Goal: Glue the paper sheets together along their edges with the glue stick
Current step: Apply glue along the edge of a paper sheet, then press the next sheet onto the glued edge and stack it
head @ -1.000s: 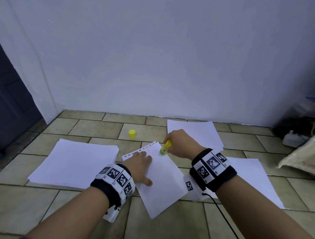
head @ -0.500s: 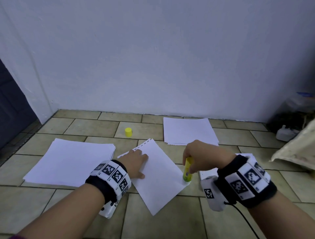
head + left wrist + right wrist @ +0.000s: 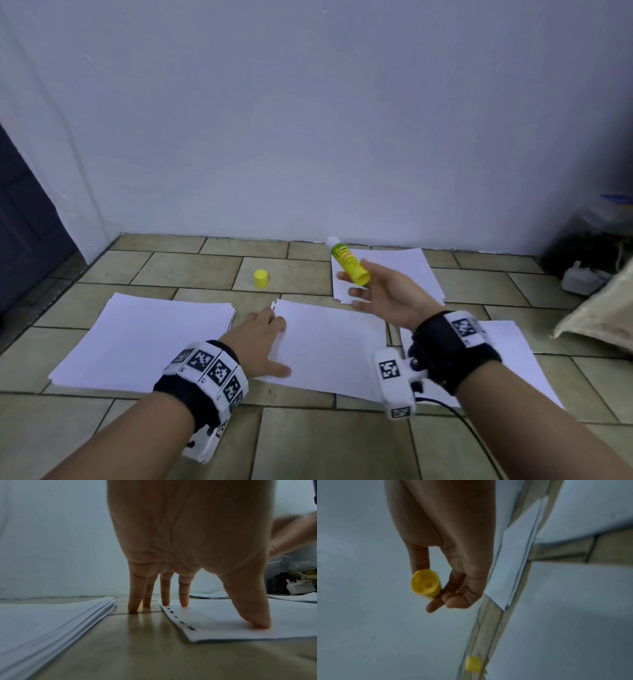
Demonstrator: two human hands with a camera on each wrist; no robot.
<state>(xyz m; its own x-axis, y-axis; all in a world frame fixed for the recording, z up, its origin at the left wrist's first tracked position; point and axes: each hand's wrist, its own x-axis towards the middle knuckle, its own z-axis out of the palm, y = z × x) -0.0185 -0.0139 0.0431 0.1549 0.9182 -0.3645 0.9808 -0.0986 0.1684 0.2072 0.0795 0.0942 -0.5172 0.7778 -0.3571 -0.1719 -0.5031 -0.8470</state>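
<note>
Tiled floor (image 3: 191, 270); paper stacks (image 3: 144, 339); yellow cap (image 3: 261, 278); punched sheet (image 3: 332, 346).

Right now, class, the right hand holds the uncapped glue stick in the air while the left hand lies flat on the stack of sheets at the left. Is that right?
Not quite. The left hand rests on the single sheet with the perforated edge, not on the stack; the left wrist view shows this. The right hand does hold the uncapped glue stick in the air.

We saw yellow, white and olive.
The glue stick (image 3: 350, 265) and cap (image 3: 261, 278) were yellow, paper sheets (image 3: 329, 346) white, floor tiles (image 3: 191, 270) olive.
</note>
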